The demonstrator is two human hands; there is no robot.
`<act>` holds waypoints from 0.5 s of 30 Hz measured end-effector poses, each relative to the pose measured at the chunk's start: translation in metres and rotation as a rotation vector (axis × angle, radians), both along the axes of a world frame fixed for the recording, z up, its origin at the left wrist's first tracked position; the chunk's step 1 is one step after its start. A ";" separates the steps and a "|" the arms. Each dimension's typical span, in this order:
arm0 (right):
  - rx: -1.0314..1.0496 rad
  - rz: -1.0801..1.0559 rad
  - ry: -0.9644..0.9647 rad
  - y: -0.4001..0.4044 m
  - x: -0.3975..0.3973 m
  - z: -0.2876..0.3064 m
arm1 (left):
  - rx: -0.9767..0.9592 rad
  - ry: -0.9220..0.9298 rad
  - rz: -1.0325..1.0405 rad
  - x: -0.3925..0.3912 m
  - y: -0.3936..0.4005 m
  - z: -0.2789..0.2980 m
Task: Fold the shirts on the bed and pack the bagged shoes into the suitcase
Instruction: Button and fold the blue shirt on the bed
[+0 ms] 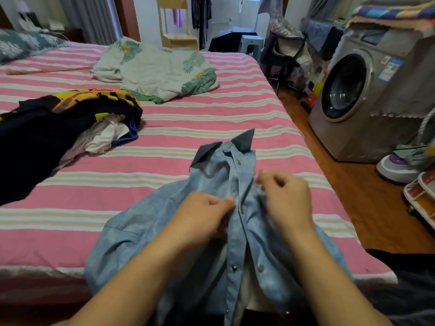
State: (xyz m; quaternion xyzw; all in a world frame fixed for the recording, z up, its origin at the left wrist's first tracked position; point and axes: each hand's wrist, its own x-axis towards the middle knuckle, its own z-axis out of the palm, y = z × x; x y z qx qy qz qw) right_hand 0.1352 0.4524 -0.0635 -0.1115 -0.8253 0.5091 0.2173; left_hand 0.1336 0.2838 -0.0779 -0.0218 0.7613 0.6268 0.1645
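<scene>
A light blue denim shirt (146, 234) with snap buttons lies collar-away on the pink striped bed (164, 128), its lower part hanging over the near edge. My left hand (202, 215) pinches the left side of the button placket at chest height. My right hand (284, 196) pinches the right front panel just beside it. The snaps near the collar look closed; those below my hands are open. A heap of dark, yellow and white clothes (70, 118) lies on the bed to the left. No suitcase or bagged shoes are in view.
A crumpled leaf-print quilt (160, 71) sits at the far middle of the bed. A washing machine (367, 97) stands on the wooden floor to the right, with a fan base (397, 165) near it. A chair (179, 24) and stool (251, 43) stand beyond the bed.
</scene>
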 end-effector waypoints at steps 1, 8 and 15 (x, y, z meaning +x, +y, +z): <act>0.026 -0.062 -0.046 0.016 -0.019 0.004 | -0.193 0.123 0.012 -0.010 -0.011 -0.001; 0.194 0.472 -0.658 0.030 -0.068 -0.011 | -0.671 0.146 0.007 -0.068 -0.076 -0.032; 0.645 0.236 -0.377 0.078 -0.140 -0.004 | -0.951 0.285 0.157 -0.134 -0.123 0.021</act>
